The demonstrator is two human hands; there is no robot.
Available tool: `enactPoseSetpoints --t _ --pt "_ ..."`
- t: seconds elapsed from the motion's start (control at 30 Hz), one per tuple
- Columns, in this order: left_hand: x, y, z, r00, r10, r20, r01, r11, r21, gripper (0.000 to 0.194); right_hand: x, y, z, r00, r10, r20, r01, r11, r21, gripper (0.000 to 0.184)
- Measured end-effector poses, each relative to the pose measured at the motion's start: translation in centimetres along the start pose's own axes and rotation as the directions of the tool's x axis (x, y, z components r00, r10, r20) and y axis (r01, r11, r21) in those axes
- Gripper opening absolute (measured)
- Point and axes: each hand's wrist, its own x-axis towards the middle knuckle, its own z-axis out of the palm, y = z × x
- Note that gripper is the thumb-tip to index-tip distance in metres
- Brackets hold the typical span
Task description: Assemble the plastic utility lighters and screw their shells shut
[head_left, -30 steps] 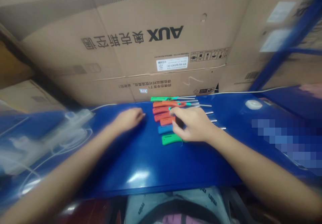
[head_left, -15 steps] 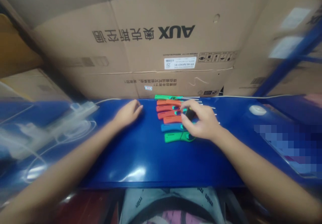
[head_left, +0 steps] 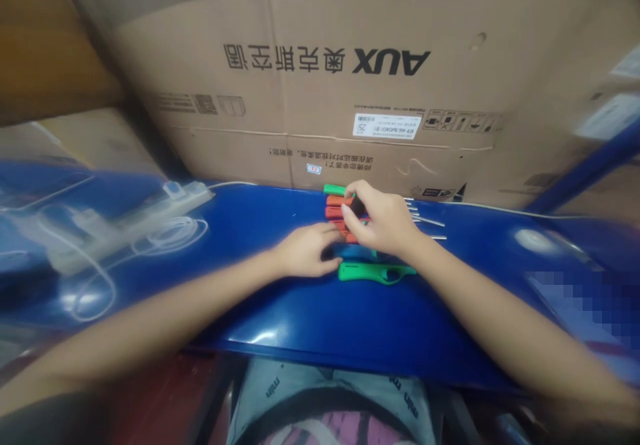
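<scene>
Several long-nosed gas lighters lie in a row on the blue table, handles to the left and metal tubes to the right. The far green lighter (head_left: 333, 190), the red-orange lighters (head_left: 334, 213) and the near green lighter (head_left: 363, 271) show in part. My left hand (head_left: 307, 250) is curled over the handle ends, its fingers and thumb around the blue lighter (head_left: 356, 252). Above the far lighters, my right hand (head_left: 383, 217) pinches a small dark object (head_left: 357, 205) between thumb and fingers. Its kind is hidden by the hand.
A large cardboard box (head_left: 300, 5) stands along the table's (head_left: 280, 311) back edge. To the left lie a white power strip (head_left: 130, 221) and a coiled white cable (head_left: 175, 231). A white computer mouse (head_left: 535, 240) sits at the right, near a blurred flat object.
My left hand has moved right from the bare table to the lighters. My right hand has shifted slightly toward the far lighters, still holding the dark object. The camera view has turned left.
</scene>
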Motion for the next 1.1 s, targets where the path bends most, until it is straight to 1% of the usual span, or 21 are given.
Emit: enactPoseSetpoints --t 0.1,0.2,0.37,0.47,0.57,0.7,0.9,1.03,1.1 --pt "0.4 -0.5 0.5 1.0 0.0 -0.027 -0.001 0.999 -0.037 0.03 0.6 -0.1 0.9 1.0 -0.025 0.016 0.025 1.0 0.018 0.015" --pt "0.4 -1.2 1.1 0.998 0.0 -0.058 -0.006 0.995 -0.098 0.023 1.0 -0.1 1.5 0.998 -0.065 0.018 0.065 0.997 0.03 0.016" --pt "0.0 -2.0 2.3 0.992 -0.034 -0.121 0.009 0.98 -0.198 0.019 1.5 0.1 2.2 0.993 -0.109 -0.038 0.11 0.994 0.009 0.012" --pt "-0.1 -2.3 2.7 0.989 -0.052 -0.139 0.017 0.97 -0.242 0.02 1.4 0.2 2.3 0.99 -0.124 -0.064 0.127 0.991 0.04 0.008" --pt "-0.2 -2.4 2.8 0.989 -0.051 -0.136 0.009 0.956 -0.292 0.024 1.1 0.2 2.3 0.986 -0.132 -0.106 0.141 0.986 0.085 0.003" --pt "-0.4 -2.6 2.7 0.992 -0.037 -0.122 -0.003 0.949 -0.316 0.026 0.7 0.1 2.5 0.983 -0.086 -0.165 0.099 0.993 0.071 0.004" --pt "-0.6 -2.7 2.6 0.997 -0.037 -0.068 0.016 0.956 -0.295 0.028 0.7 0.4 2.8 0.986 -0.056 -0.158 0.07 0.994 0.085 0.005" --pt "-0.6 -2.6 2.6 0.997 -0.032 -0.072 0.01 0.956 -0.293 0.026 0.6 0.5 3.0 0.985 -0.1 -0.142 0.105 0.994 0.035 0.004" --pt "-0.6 -2.6 2.6 0.997 -0.027 -0.073 0.005 0.956 -0.293 0.028 0.6 0.4 2.9 0.981 -0.116 -0.154 0.121 0.992 0.024 0.004"
